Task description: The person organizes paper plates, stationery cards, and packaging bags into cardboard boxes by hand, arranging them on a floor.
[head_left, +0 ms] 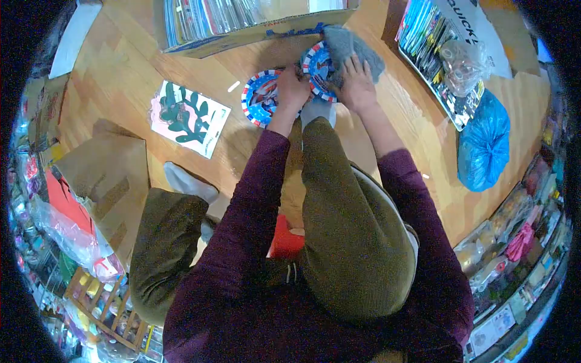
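Two round plates with blue, red and white patterned rims lie on the wooden floor near the top middle: a left plate [257,109] and a right plate [316,60]. My left hand [293,89] is between them, over the right part of the left plate; its fingers are bent down and their tips are hidden. A grey cloth [346,43] covers part of the right plate. My right hand [358,85] rests on this cloth with its fingers spread.
Above the plates stands a cardboard box [260,29] of upright sleeves. A cactus picture card [190,118] lies left. At right are a second filled box [423,72] and a blue plastic bag [484,145]. A brown paper bag [112,181] is at left.
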`<state>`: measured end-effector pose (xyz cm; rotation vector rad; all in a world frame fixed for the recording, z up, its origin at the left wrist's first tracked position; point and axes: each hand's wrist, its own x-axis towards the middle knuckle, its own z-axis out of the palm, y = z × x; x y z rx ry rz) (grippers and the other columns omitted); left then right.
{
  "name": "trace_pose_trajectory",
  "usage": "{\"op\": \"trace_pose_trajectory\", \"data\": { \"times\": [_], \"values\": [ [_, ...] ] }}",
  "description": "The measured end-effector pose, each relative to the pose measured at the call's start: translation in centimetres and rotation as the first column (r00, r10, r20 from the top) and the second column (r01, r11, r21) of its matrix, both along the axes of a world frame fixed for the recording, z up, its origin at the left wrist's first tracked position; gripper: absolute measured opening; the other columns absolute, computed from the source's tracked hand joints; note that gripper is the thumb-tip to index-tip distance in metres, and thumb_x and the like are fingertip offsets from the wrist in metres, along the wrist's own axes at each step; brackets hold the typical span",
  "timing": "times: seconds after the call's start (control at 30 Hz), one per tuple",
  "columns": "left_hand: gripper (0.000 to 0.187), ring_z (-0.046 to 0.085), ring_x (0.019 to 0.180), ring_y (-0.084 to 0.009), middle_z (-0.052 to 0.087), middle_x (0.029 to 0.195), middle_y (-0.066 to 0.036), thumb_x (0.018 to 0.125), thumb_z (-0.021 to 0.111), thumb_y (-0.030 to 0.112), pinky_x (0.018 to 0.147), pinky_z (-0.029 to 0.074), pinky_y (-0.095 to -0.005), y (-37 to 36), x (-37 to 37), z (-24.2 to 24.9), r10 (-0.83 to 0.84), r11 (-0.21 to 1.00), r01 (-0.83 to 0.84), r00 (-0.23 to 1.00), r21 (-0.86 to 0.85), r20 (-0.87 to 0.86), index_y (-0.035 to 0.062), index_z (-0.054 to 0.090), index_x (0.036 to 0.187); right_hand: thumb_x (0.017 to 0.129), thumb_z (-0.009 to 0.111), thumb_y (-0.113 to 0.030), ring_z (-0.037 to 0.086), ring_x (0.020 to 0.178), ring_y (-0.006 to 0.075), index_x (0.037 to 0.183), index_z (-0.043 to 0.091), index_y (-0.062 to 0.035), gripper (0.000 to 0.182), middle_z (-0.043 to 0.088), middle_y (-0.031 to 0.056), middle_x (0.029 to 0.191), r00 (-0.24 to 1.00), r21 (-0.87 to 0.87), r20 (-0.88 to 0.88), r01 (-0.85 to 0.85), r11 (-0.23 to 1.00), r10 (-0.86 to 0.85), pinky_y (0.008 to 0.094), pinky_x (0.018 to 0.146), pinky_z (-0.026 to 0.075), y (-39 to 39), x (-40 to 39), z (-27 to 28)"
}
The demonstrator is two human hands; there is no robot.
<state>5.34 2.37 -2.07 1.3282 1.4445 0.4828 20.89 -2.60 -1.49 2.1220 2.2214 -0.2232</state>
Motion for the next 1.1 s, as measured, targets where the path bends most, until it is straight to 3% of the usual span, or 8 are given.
{"op": "trace_pose_trajectory", "data": {
  "times": [0.23, 0.27, 0.33, 0.4, 0.43, 0.53, 0.7, 1.1],
  "values": [
    [0.018, 0.057, 0.069, -0.0351, 0.055, 0.065, -0.02, 0.068, 0.057, 0.008, 0.06, 0.044, -0.0425, -0.8, 0.2, -3.9, 0.025, 0.999, -0.023, 0.998, 0.033, -0.063, -0.0022, 0.051, 0.082, 0.078, 0.051, -0.03, 0.041, 0.11, 0.0315, 0.11, 0.047, 0.0012, 0.045, 0.047, 0.019, 0.114, 0.986, -0.098, 0.006, -0.166, 0.981, 0.167, 0.0399, 0.096, 0.027, -8.1, 0.3, -2.0],
    [0.019, 0.056, 0.069, -0.0364, 0.055, 0.067, -0.02, 0.068, 0.057, 0.009, 0.06, 0.043, -0.0429, -0.9, 0.2, -3.1, -0.007, 0.973, 0.041, 0.989, 0.225, -0.15, -0.0018, 0.05, 0.082, 0.078, 0.051, -0.026, 0.044, 0.106, 0.0303, 0.108, 0.048, 0.0018, 0.041, 0.05, 0.0181, 0.109, 0.922, -0.109, -0.378, -0.136, 0.985, 0.086, 0.0381, 0.093, 0.031, -9.1, 1.0, -2.9],
    [0.019, 0.055, 0.068, -0.0376, 0.055, 0.068, -0.02, 0.069, 0.056, 0.01, 0.06, 0.043, -0.0432, -0.9, 0.1, -0.5, -0.01, 0.907, 0.112, 0.969, 0.406, -0.245, -0.0015, 0.05, 0.083, 0.079, 0.052, -0.022, 0.048, 0.102, 0.0291, 0.106, 0.049, 0.0024, 0.037, 0.052, 0.0172, 0.105, 0.709, -0.124, -0.705, -0.123, 0.985, 0.0, 0.0363, 0.089, 0.036, -9.9, 1.3, -1.7],
    [0.023, 0.053, 0.077, -0.0384, 0.055, 0.081, -0.022, 0.073, 0.057, 0.016, 0.068, 0.041, -0.0425, -1.0, -0.2, 2.1, -0.065, 0.938, 0.165, 0.948, 0.304, -0.311, -0.0019, 0.049, 0.086, 0.084, 0.046, -0.022, 0.052, 0.094, 0.0238, 0.106, 0.046, 0.003, 0.033, 0.054, 0.0129, 0.102, 0.013, -0.479, -0.811, 0.559, 0.677, -0.585, 0.0329, 0.086, 0.038, -10.6, 1.2, 1.6],
    [0.023, 0.053, 0.077, -0.0384, 0.055, 0.081, -0.022, 0.073, 0.057, 0.016, 0.068, 0.041, -0.0425, -1.3, -0.4, 2.8, -0.068, 0.942, 0.167, 0.945, 0.292, -0.32, -0.0019, 0.049, 0.086, 0.086, 0.043, -0.024, 0.051, 0.094, 0.0177, 0.108, 0.046, 0.0004, 0.032, 0.053, 0.0094, 0.102, -0.373, -0.593, -0.804, 0.559, 0.58, -0.463, 0.0316, 0.086, 0.038, -10.6, 2.3, 2.2],
    [0.023, 0.053, 0.077, -0.0382, 0.055, 0.085, -0.021, 0.072, 0.056, 0.014, 0.067, 0.042, -0.0428, -1.5, -0.4, 4.5, -0.053, 0.841, 0.184, 0.964, 0.51, -0.26, 0.0004, 0.049, 0.09, 0.087, 0.041, -0.027, 0.049, 0.098, 0.0228, 0.107, 0.045, -0.0007, 0.033, 0.051, 0.0116, 0.107, -0.673, -0.641, -0.735, 0.647, 0.414, -0.086, 0.0361, 0.089, 0.036, -9.8, 5.6, 4.6],
    [0.022, 0.053, 0.082, -0.0335, 0.054, 0.09, -0.016, 0.069, 0.051, 0.004, 0.067, 0.045, -0.0388, -4.5, -0.3, 5.8, -0.248, 0.628, 0.275, 0.957, 0.728, -0.148, 0.0038, 0.05, 0.092, 0.087, 0.04, -0.028, 0.05, 0.097, 0.0249, 0.107, 0.045, -0.0015, 0.033, 0.052, 0.0122, 0.107, -0.547, -0.484, -0.836, 0.773, 0.411, 0.043, 0.0383, 0.088, 0.037, -10.0, 10.4, 7.2],
    [0.027, 0.052, 0.077, -0.0367, 0.053, 0.083, -0.017, 0.071, 0.056, 0.008, 0.062, 0.043, -0.0435, -0.8, 1.0, 5.2, -0.074, 0.721, 0.268, 0.947, 0.639, -0.314, 0.0023, 0.047, 0.095, 0.087, 0.041, -0.032, 0.054, 0.087, 0.0219, 0.094, 0.049, -0.0031, 0.031, 0.056, 0.0104, 0.091, -0.574, -0.522, -0.818, 0.713, 0.468, -0.037, 0.0352, 0.079, 0.042, -9.6, 8.6, 4.4]
  ]
}}
